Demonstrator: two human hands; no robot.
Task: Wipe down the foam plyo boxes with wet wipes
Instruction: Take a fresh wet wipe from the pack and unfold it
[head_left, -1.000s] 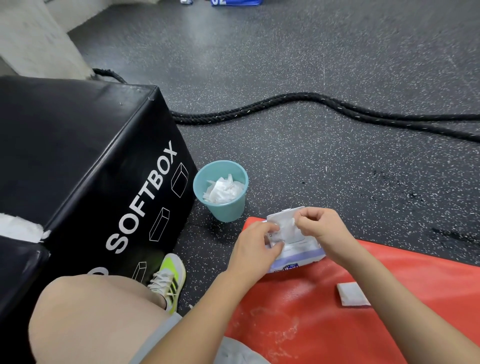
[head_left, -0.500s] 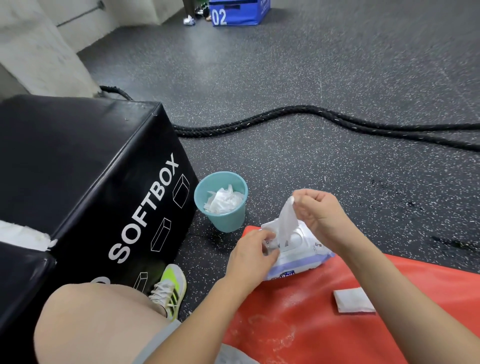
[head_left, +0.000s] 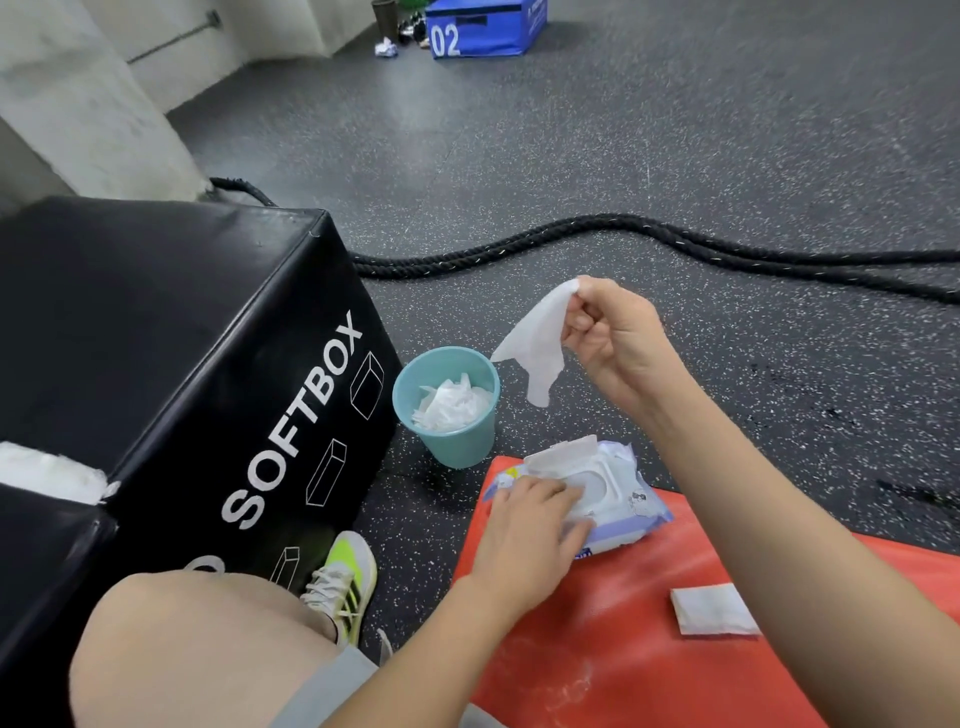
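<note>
A black foam plyo box (head_left: 171, 332) marked SOFTBOX stands at the left. A red foam box (head_left: 623, 649) lies low at the bottom right, with a pack of wet wipes (head_left: 618, 493) on its far corner, lid flipped open. My left hand (head_left: 530, 525) presses down on the pack with its fingers over the near side. My right hand (head_left: 613, 332) is raised above the pack and pinches a fresh white wipe (head_left: 535, 348), which hangs free in the air.
A teal bin (head_left: 457, 436) holding used wipes sits on the floor between the two boxes. A folded white wipe (head_left: 711, 608) lies on the red box. A thick black rope (head_left: 597, 239) crosses the floor behind. A blue box (head_left: 483, 26) stands far back.
My right hand has pulled the wipe fully out of the pack and lifted it up and to the right. My left hand stayed on the pack.
</note>
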